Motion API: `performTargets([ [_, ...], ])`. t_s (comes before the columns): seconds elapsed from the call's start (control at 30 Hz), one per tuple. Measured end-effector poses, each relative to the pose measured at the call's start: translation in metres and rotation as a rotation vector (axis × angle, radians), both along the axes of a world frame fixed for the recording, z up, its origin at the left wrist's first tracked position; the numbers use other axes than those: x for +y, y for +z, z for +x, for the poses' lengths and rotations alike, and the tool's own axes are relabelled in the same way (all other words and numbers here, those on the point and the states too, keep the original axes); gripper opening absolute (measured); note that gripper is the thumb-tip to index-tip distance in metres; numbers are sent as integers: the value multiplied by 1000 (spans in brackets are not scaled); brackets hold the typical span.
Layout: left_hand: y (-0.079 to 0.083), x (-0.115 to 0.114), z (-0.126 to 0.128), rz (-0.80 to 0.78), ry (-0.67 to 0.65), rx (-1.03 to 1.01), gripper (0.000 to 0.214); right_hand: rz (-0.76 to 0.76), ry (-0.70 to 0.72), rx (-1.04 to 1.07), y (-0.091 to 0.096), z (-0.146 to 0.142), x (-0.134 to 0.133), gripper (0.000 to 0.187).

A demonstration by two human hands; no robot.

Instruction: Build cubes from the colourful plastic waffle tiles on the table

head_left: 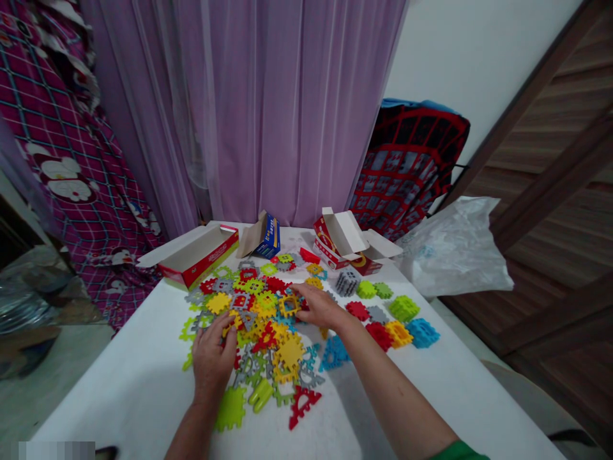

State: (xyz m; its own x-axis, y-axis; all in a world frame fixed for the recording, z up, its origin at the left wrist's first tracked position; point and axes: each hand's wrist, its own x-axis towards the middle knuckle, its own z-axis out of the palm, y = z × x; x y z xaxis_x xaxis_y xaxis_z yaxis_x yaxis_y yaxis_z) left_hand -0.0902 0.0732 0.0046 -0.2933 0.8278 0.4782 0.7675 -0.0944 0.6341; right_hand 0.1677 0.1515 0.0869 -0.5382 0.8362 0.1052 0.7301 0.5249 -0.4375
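Note:
A loose heap of plastic interlocking building pieces with toothed edges (253,338) lies between my hands, in yellow, red, lime green, grey and blue. My right hand (318,306) reaches into the far right of the heap, its thumb and fingers closed at the edge of a yellow square frame piece (289,306). At the left side, my left hand (214,354) rests with thumb and fingers apart, its fingertips touching pieces beside a yellow one. Nearer me lie a red triangular piece (304,406), a lime green square piece (231,409) and a lime green two-pronged piece (261,395).
Sorted stacks stand on the right of the white table (138,377): grey (347,282), lime green (403,308), red (378,335), yellow (398,334), blue (423,333) and blue triangles (335,353). Open boxes (198,259) line the back. A plastic bag (454,249) hangs at right.

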Motion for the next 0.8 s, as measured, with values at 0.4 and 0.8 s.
performTargets([
  [0.4,-2,1,-1,0,-3,15,28,67,-64,33,-14,6,0,64],
  [0.8,-2,2,-2,10,-4,24,30,125,-161,12,-6,42,12,70],
])
